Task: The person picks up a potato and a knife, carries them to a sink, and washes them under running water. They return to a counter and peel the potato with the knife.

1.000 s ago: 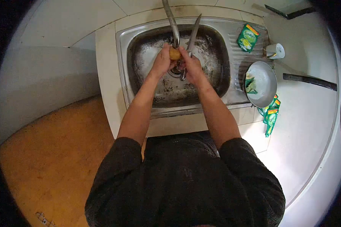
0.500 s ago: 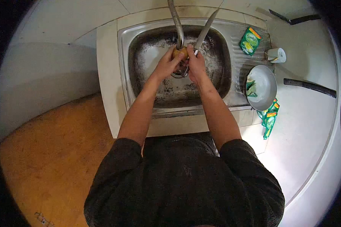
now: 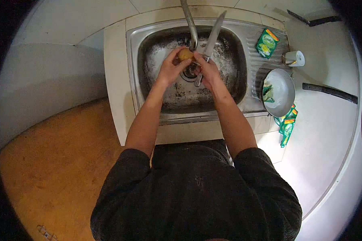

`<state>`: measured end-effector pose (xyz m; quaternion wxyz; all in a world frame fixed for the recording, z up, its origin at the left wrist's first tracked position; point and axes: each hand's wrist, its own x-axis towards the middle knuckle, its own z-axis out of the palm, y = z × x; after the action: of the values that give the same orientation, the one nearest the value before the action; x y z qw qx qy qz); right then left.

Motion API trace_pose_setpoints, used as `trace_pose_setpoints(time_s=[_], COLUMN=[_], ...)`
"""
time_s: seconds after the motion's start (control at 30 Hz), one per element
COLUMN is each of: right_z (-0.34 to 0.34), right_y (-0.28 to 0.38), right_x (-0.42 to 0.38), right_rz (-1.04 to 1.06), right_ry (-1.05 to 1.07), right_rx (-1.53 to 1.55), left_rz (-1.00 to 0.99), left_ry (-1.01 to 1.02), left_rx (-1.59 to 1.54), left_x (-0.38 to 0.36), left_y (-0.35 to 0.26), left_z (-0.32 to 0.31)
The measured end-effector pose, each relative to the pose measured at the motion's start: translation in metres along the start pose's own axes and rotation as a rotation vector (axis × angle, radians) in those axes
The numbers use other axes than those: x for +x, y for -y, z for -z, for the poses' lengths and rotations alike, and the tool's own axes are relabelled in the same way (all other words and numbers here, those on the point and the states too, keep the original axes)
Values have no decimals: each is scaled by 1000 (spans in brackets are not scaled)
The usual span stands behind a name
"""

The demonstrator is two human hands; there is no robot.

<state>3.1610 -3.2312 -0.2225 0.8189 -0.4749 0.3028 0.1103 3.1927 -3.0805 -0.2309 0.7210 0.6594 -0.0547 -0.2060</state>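
Observation:
Over the sink (image 3: 175, 96), my left hand (image 3: 171, 70) is closed around a rounded yellow-brown sponge-like piece (image 3: 185, 54), thumb in front and fingers behind. My right hand (image 3: 208, 72) grips a large kitchen knife (image 3: 214, 38) near where blade and handle meet. The blade slants up and right toward the back rim, while the handle end points down over the drain. My right fingertips sit at the right side of the sponge-like piece. Just above both hands is the mouth of the metal tap (image 3: 191, 30).
On the ridged drainboard lie a green Sunlight packet (image 3: 267, 43) and a grey pan (image 3: 283, 94) with a green wrapper inside. A white mug (image 3: 294, 58) lies on its side. Several more green packets (image 3: 286, 126) lie by the counter's right edge.
The sponge-like piece has come left and slightly down, out from under the tap mouth. The knife has shifted a little left and its handle end now shows below my right hand.

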Motion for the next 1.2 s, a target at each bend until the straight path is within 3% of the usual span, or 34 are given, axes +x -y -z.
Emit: trace_pose_setpoints(time_s=[0.2, 0.4, 0.5, 0.57, 0.7, 0.8, 0.9, 0.97, 1.03, 1.2], right_z=[-2, 1, 2, 2, 4, 8, 4, 7, 7, 4], right_y=[-1, 6, 6, 3, 0, 1, 4, -2, -6, -10], right_x=[2, -6, -7, -6, -2, -1, -8, -2, -1, 1], right_rz=[19, 34, 26, 40, 41, -46, -25, -3, 21, 48], right_ry=[26, -53, -25, -36, 29, 37, 3, 28, 57, -33], right_rx=[192, 59, 167, 109, 112, 213, 111, 50, -11, 182], left_rz=[-116, -135, -174, -56, -106, -90, -55, -195, -196, -130], left_ry=[-58, -33, -47, -43, -59, -45, -41, -8, 14, -53], left_rx=[74, 159, 109, 73, 205, 100, 52, 149, 155, 106], left_x=[-2, 3, 5, 3, -3, -3, -5, -2, 1, -3], left_y=[-3, 5, 10, 2, -8, -2, 4, 13, 16, 6], left_z=[-4, -1, -1, -3, -6, -5, -3, 0, 2, -10])
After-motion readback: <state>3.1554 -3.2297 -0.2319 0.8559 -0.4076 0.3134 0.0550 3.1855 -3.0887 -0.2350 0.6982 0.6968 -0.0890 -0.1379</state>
